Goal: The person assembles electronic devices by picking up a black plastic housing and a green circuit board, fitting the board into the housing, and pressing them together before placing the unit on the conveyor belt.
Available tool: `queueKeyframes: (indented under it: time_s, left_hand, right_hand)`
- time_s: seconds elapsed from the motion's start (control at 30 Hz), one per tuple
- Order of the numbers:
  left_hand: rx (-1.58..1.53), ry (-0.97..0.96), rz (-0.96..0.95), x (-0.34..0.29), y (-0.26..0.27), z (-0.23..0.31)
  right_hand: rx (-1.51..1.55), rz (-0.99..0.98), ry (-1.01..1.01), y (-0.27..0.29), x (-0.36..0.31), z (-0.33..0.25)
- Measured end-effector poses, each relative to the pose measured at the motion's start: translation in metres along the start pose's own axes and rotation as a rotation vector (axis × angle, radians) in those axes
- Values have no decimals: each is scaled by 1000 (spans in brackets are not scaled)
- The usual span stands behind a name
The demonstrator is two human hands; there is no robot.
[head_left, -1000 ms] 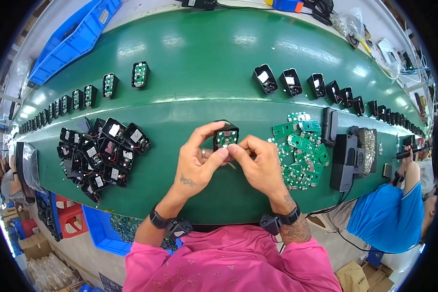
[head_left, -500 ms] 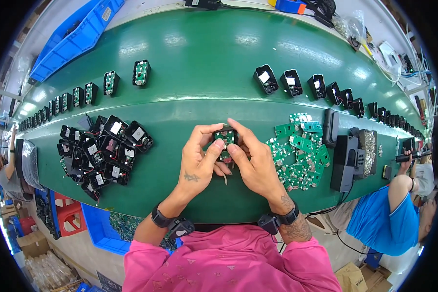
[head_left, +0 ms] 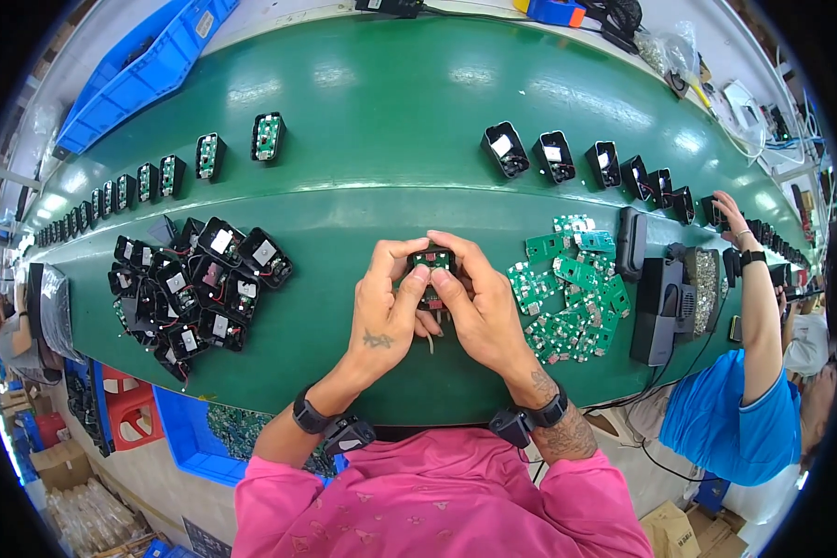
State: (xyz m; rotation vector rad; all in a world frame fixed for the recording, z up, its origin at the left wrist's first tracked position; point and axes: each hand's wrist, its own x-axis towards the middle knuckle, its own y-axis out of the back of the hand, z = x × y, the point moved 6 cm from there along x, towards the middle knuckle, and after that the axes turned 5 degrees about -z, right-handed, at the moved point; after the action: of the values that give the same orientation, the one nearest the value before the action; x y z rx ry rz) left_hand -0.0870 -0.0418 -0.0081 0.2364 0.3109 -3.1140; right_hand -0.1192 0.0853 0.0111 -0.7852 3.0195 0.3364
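Note:
In the middle of the bench, my left hand [head_left: 382, 312] and my right hand [head_left: 482, 312] together grip a small black plastic housing [head_left: 430, 248]. A green circuit board [head_left: 431, 258] sits in its open face, and both thumbs press down on it. My fingers wrap around the housing's sides and hide most of it. A pale strip or wire [head_left: 431, 344] hangs below. To the right of my hands is a heap of loose green circuit boards [head_left: 577, 284]. Left of them lies a pile of black housings [head_left: 195, 288] with wires and white parts inside.
Housings with green boards [head_left: 268, 138] form a row at the back left; open housings [head_left: 505, 151] line the back right. A black device [head_left: 656, 312] stands beside a tray of small metal parts [head_left: 705, 284]. At right, a co-worker's arm [head_left: 761, 302] reaches over the bench. A blue crate [head_left: 130, 84] stands far left.
Both thumbs have shifted slightly on the board, and the housing stays between my hands. At the right, the co-worker's arm has stretched forward to the row of open housings.

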Motion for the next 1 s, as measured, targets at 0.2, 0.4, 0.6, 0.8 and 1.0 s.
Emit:
queueKeyframes:
  time_s: [0.2, 0.4, 0.6, 0.8, 1.0]
  left_hand:
    - [142, -132, 51, -3, -3, 14]
    - [87, -129, 250, 12, 32, 1]
    - [129, -254, 379, 22, 45, 4]
    - [145, -156, 320, 18, 45, 0]
    - [216, -216, 288, 17, 32, 6]
  right_hand:
    - [164, 8, -24, -2, 2, 15]
    - [-2, -16, -85, -10, 52, -3]
    - [-135, 69, 29, -19, 185, 4]
    - [-599, 181, 74, -30, 204, 4]
    - [-1279, 318, 62, 73, 131, -37]
